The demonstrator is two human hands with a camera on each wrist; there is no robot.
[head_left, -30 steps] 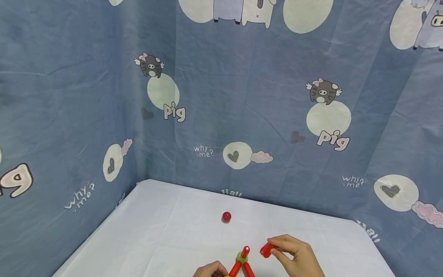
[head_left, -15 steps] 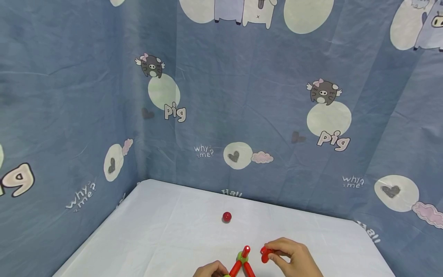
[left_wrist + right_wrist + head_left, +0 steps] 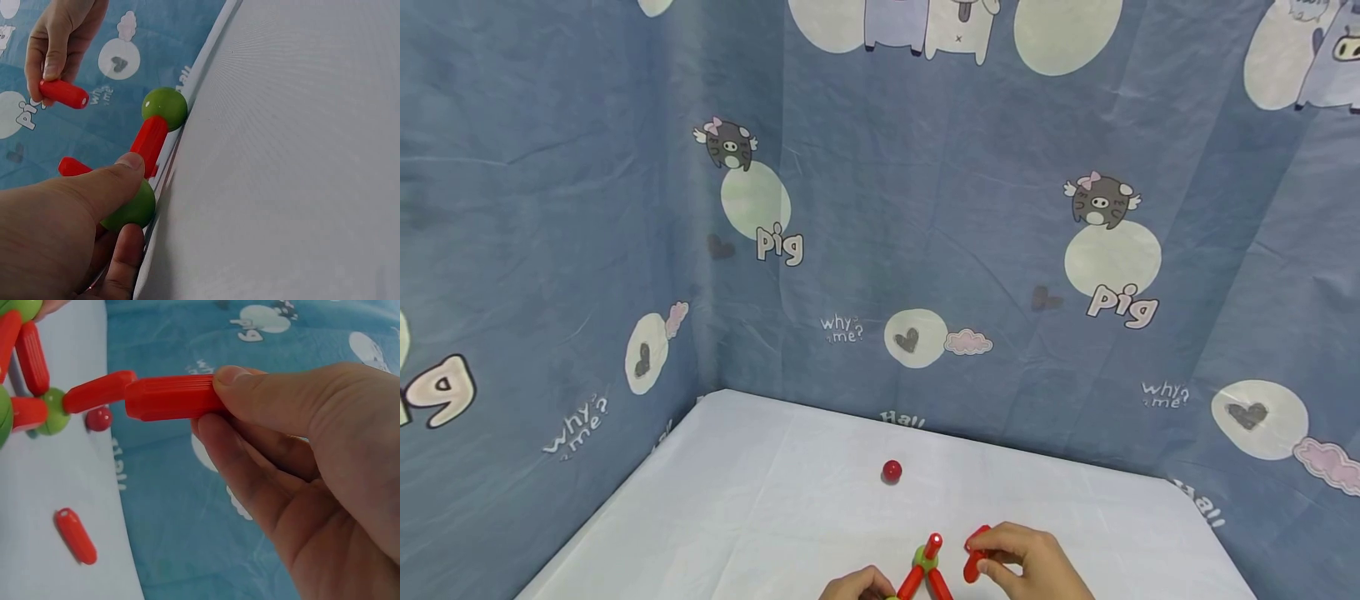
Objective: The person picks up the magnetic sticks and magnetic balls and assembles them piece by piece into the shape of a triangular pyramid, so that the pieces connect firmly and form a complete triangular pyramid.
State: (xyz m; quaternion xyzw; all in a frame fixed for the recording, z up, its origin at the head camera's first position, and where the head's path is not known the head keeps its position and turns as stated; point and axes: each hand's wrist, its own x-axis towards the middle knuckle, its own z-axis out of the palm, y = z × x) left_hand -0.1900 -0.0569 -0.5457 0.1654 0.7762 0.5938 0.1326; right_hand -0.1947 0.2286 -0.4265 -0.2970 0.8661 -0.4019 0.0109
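Observation:
My left hand (image 3: 855,583) grips a green ball (image 3: 139,203) at the near corner of a frame of red rods and green balls. From that ball a red rod (image 3: 150,142) runs to another green ball (image 3: 919,557), out of which a further red rod (image 3: 933,546) sticks up with a free end. Just right of the frame, my right hand (image 3: 1033,560) pinches a loose ribbed red rod (image 3: 172,398) between thumb and fingers, its free end pointing away from the fingertips. The frame's nearest part is cut off in the head view.
A second loose red rod (image 3: 75,535) lies on the white table (image 3: 805,500) beside my right hand. Farther back rests a dark red ball (image 3: 892,472). A blue patterned cloth (image 3: 880,208) hangs behind the table and along its left side.
My right hand has come slightly nearer and lower with its red rod, which has turned to point toward me. The loose rod behind it now shows. My left hand stays put.

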